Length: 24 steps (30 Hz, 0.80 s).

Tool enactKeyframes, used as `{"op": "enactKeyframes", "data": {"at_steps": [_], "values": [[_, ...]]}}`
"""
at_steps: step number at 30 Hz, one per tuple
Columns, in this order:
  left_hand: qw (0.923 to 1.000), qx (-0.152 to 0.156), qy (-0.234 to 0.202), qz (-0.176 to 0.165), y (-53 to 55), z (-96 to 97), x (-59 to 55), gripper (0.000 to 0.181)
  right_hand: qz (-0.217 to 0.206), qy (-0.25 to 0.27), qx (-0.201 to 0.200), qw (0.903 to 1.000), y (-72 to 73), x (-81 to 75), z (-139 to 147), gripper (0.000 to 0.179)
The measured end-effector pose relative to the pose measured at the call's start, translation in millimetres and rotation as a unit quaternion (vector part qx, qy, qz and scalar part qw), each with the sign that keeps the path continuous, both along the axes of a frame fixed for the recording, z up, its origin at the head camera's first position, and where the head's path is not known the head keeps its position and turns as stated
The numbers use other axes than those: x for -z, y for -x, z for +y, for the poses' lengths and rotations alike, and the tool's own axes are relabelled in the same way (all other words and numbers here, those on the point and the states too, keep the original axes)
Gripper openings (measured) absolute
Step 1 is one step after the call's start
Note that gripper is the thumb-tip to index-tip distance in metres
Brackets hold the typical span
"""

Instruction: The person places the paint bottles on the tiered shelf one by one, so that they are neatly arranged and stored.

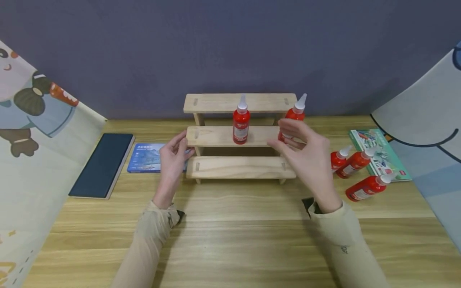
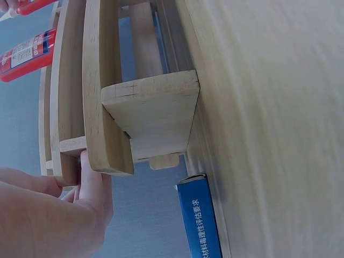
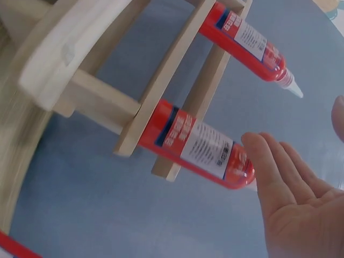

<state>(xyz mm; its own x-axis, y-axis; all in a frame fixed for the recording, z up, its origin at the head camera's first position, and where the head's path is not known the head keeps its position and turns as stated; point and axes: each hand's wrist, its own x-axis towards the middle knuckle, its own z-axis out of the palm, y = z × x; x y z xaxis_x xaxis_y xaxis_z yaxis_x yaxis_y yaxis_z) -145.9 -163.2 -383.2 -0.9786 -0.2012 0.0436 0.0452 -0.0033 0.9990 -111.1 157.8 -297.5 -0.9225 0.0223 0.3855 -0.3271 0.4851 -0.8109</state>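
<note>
A three-tier wooden step shelf stands on the table by the back wall. My left hand pinches the left end of its middle tier, thumb and fingers on either side of the board in the left wrist view. On that tier, near its middle, stands a red bottle with a white pointed nozzle. A second red bottle stands toward the tier's right end. My right hand is right beside this one, fingers extended and thumb apart. In the right wrist view the fingertips are close to the bottle's shoulder.
Three more red bottles are grouped on the table at the right. Behind them lies a green illustrated box. A blue box lies left of the shelf, partly behind my left hand. Farther left is a dark flat rectangular object.
</note>
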Motion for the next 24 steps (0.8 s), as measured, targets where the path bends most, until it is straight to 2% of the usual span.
{"op": "enactKeyframes", "data": {"at_steps": [12,17,24], "values": [[1.0000,0.001,-0.001,0.000,0.5,-0.6,0.6,0.041,0.006,-0.040,0.017,0.9990,-23.2,5.8,32.6,0.052],[1.0000,0.000,0.000,-0.002,0.6,-0.1,0.8,0.041,0.020,-0.062,0.057,0.9963,-31.9,8.3,47.5,0.050],[1.0000,0.000,0.007,0.002,0.3,-0.4,0.6,0.040,-0.013,-0.068,0.119,0.9904,-47.9,8.2,75.8,0.052]]}}
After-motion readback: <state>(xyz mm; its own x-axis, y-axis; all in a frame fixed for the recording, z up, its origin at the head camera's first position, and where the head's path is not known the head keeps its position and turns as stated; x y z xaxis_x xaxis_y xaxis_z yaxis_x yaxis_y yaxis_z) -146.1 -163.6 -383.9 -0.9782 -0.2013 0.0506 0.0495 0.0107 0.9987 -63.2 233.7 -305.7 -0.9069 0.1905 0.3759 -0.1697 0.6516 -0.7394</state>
